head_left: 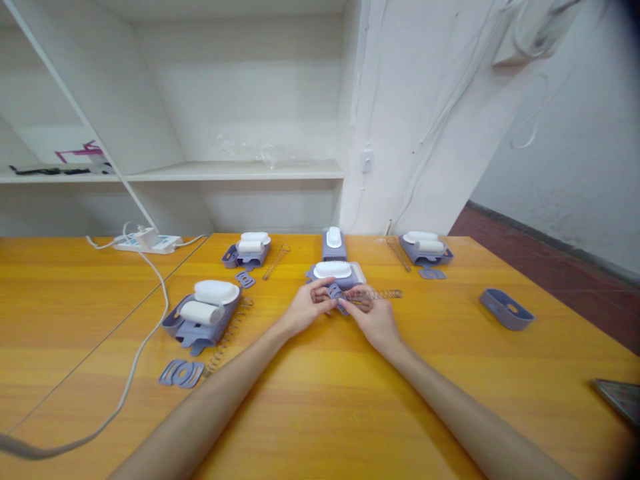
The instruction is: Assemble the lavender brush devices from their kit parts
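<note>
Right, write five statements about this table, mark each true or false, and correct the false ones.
1. The left hand and right hand both have fingers on a small flat grey piece. True.
2. The power strip sits at the right end of the table. False: it is at the left, near the shelves.
3. In the nearest set on the left, a white oval piece lies next to a white cylinder. True.
4. The coil spring by the right hand is squashed flat. False: its coils stand apart.
5. A loose grey holder lies right of both hands. True.

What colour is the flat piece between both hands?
The piece is purplish grey, clearest in the head view.
</note>
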`<state>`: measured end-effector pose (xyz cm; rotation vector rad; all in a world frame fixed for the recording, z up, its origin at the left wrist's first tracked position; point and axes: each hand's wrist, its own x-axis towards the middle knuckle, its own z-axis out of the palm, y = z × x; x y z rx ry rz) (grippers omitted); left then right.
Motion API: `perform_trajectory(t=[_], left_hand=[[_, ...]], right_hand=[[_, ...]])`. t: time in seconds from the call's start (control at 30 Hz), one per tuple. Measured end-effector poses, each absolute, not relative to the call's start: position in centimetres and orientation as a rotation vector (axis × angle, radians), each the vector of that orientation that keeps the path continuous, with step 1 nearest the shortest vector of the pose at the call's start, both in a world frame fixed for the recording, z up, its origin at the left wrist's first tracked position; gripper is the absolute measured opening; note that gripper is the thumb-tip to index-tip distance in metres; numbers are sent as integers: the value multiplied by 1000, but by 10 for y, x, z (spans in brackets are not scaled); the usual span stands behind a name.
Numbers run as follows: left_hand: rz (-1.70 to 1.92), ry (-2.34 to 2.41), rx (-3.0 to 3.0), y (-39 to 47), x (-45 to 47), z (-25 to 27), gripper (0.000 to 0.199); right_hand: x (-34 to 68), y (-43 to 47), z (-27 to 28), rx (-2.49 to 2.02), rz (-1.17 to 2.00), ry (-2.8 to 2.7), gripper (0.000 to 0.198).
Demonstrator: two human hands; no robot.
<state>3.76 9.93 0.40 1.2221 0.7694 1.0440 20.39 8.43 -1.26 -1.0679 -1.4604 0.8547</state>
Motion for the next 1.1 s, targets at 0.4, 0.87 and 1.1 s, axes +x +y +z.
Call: perform_trajectory(t=[0.4, 0.87, 1.1], left_hand=[[1076, 711, 1218, 102, 37, -3, 60], [1034, 776, 1231, 97, 36, 11, 66], [1082, 828, 1223, 99, 40, 3, 61]], right_hand=[[203, 75, 4, -1132, 513, -1748, 16], [205, 78, -6, -1122, 537, -1544, 24], [206, 73, 2, -1152, 403, -1611, 21]])
